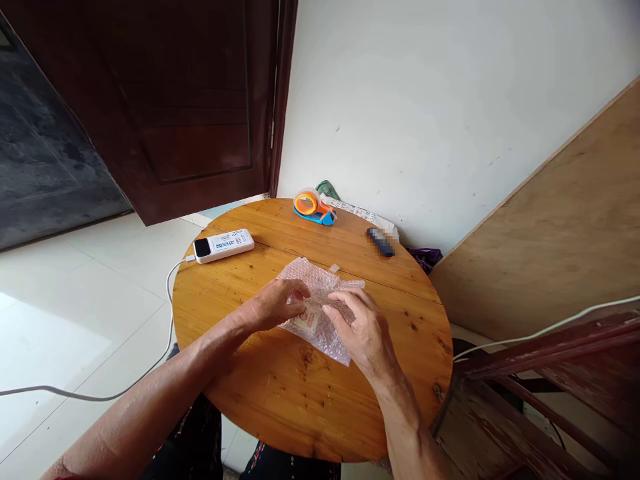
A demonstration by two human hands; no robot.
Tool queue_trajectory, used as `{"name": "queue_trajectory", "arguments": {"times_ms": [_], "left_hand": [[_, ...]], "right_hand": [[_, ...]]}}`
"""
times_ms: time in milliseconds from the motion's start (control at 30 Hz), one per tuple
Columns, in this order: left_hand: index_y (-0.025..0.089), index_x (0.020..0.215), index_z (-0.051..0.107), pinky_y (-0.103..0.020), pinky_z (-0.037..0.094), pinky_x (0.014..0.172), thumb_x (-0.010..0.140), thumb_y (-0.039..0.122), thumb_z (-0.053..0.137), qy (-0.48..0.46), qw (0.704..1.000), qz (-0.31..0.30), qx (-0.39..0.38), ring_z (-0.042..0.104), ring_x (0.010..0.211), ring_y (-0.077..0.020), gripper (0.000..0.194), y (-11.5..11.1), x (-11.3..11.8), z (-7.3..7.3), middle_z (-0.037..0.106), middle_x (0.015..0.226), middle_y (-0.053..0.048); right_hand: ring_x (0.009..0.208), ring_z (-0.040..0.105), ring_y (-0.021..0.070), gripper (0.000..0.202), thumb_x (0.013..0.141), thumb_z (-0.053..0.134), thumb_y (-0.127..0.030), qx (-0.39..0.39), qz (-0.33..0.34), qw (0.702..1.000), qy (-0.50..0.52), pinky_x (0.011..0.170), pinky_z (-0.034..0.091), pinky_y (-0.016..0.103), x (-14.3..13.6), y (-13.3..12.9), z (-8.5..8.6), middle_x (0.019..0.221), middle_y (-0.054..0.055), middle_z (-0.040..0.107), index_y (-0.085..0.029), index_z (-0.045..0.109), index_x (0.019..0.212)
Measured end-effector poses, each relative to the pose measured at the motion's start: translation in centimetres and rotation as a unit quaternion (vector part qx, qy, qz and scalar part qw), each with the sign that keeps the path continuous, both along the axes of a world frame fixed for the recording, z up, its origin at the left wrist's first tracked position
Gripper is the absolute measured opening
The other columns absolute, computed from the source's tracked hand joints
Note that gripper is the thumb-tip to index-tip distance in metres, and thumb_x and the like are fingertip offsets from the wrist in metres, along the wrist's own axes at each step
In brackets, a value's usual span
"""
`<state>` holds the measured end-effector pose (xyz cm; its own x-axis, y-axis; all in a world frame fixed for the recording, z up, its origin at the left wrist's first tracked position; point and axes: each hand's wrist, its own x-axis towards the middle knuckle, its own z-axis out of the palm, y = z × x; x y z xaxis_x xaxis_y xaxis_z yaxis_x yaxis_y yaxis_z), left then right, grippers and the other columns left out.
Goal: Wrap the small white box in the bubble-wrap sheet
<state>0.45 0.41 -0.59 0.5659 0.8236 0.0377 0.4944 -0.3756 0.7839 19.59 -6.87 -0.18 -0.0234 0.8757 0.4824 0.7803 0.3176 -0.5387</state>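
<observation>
A sheet of pinkish bubble wrap (333, 337) lies on the round wooden table, with a small flat item (306, 319) bearing red print showing at its lower left. My left hand (280, 303) is over the wrap's left side, fingers curled and thumb apart from them. Over the right side is my right hand (363, 327), its thumb and fingers spread toward the middle of the wrap. Neither hand clearly grips anything. A small piece of clear tape (335, 268) shows at the wrap's far edge.
An orange and blue tape dispenser (315, 206) stands at the table's (300, 427) far edge. A white power bank (224, 246) with a cable lies at left, a dark blurred object (381, 242) at right. A dark door (200, 100) and white wall are behind.
</observation>
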Motion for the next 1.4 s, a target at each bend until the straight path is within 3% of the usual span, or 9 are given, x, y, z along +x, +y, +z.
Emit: {"name": "queue_trajectory", "arguments": {"times_ms": [133, 333, 533, 700, 833, 967, 1167, 1267, 1400], "left_hand": [[0.018, 0.095, 0.070, -0.025, 0.049, 0.073, 0.077, 0.020, 0.063, 0.029, 0.999, -0.021, -0.017, 0.065, 0.081, -0.0168, 0.020, 0.5, 0.5, 0.7, 0.072, 0.087, -0.001], [0.018, 0.104, 0.070, -0.028, 0.050, 0.077, 0.076, 0.034, 0.066, 0.041, 0.999, 0.031, -0.006, 0.065, 0.087, -0.0194, 0.032, 0.6, -1.6, 1.0, 0.072, 0.098, -0.005], [0.017, 0.111, 0.066, -0.028, 0.048, 0.073, 0.076, 0.031, 0.062, 0.115, 0.984, 0.130, 0.035, 0.066, 0.082, -0.0200, 0.038, -0.4, -5.0, 0.3, 0.071, 0.093, -0.006], [0.013, 0.116, 0.065, -0.028, 0.046, 0.065, 0.078, 0.039, 0.063, 0.177, 0.971, 0.163, 0.006, 0.068, 0.077, -0.0231, 0.046, -0.5, -4.5, 0.3, 0.073, 0.088, -0.009], [0.015, 0.099, 0.071, -0.028, 0.044, 0.064, 0.075, 0.044, 0.066, 0.202, 0.965, 0.167, -0.009, 0.068, 0.081, -0.0260, 0.038, 0.0, -3.9, 0.2, 0.074, 0.084, -0.010], [0.015, 0.099, 0.070, -0.027, 0.043, 0.062, 0.074, 0.034, 0.065, 0.178, 0.967, 0.179, -0.022, 0.067, 0.077, -0.0231, 0.031, 0.1, -3.9, -0.4, 0.074, 0.082, -0.008], [0.003, 0.138, 0.046, -0.025, 0.043, 0.056, 0.074, 0.028, 0.066, 0.015, 0.965, 0.248, -0.088, 0.063, 0.063, -0.0176, 0.072, -0.6, -3.8, -1.7, 0.069, 0.072, -0.003], [0.004, 0.124, 0.056, -0.023, 0.038, 0.049, 0.074, 0.022, 0.059, -0.046, 0.959, 0.224, -0.164, 0.056, 0.052, -0.0140, 0.053, -0.8, -3.4, -2.1, 0.060, 0.062, 0.003], [0.013, 0.077, 0.063, -0.020, 0.033, 0.049, 0.076, 0.018, 0.052, -0.081, 0.966, 0.189, -0.157, 0.046, 0.052, -0.0087, 0.012, -1.5, -2.3, -1.8, 0.049, 0.058, 0.005]], "right_hand": [[0.090, 0.062, 0.0208, 0.013, 0.094, 0.056, -0.018, 0.014, 0.118, 0.983, -0.143, 0.085, 0.048, 0.036, -2.0, -1.3, 2.5, 0.094, 0.006, 0.070, -0.021, 0.068, 0.089], [0.094, 0.060, 0.0254, 0.022, 0.087, 0.067, -0.020, -0.067, 0.103, 0.948, -0.293, 0.086, 0.045, 0.041, -3.8, -2.0, 2.1, 0.100, 0.007, 0.070, -0.019, 0.066, 0.109], [0.092, 0.056, 0.0246, 0.024, 0.085, 0.071, -0.025, -0.057, 0.105, 0.928, -0.352, 0.080, 0.040, 0.039, -4.2, -1.2, 2.3, 0.099, 0.007, 0.065, -0.024, 0.065, 0.108], [0.088, 0.054, 0.0230, 0.009, 0.085, 0.070, -0.025, -0.050, 0.124, 0.924, -0.357, 0.079, 0.037, 0.038, -4.1, -0.3, 2.2, 0.092, 0.006, 0.061, -0.024, 0.065, 0.092], [0.091, 0.053, 0.0228, 0.009, 0.085, 0.070, -0.025, -0.054, 0.132, 0.928, -0.345, 0.080, 0.036, 0.037, -3.8, -0.1, 2.0, 0.094, 0.005, 0.061, -0.024, 0.064, 0.092], [0.092, 0.052, 0.0229, 0.012, 0.085, 0.069, -0.024, -0.069, 0.133, 0.927, -0.343, 0.080, 0.035, 0.037, -3.7, -0.2, 2.0, 0.096, 0.006, 0.060, -0.024, 0.065, 0.096], [0.092, 0.051, 0.0239, 0.018, 0.085, 0.069, -0.027, -0.063, 0.125, 0.926, -0.350, 0.079, 0.034, 0.037, -3.7, -0.1, 1.8, 0.097, 0.007, 0.061, -0.023, 0.065, 0.102], [0.093, 0.052, 0.0246, 0.016, 0.085, 0.068, -0.026, -0.062, 0.122, 0.921, -0.365, 0.080, 0.034, 0.038, -3.9, 0.1, 2.0, 0.097, 0.008, 0.062, -0.023, 0.065, 0.100], [0.097, 0.055, 0.0266, 0.015, 0.083, 0.068, -0.024, -0.081, 0.124, 0.918, -0.368, 0.083, 0.036, 0.039, -4.1, 0.3, 2.3, 0.101, 0.009, 0.064, -0.020, 0.065, 0.098]]}}
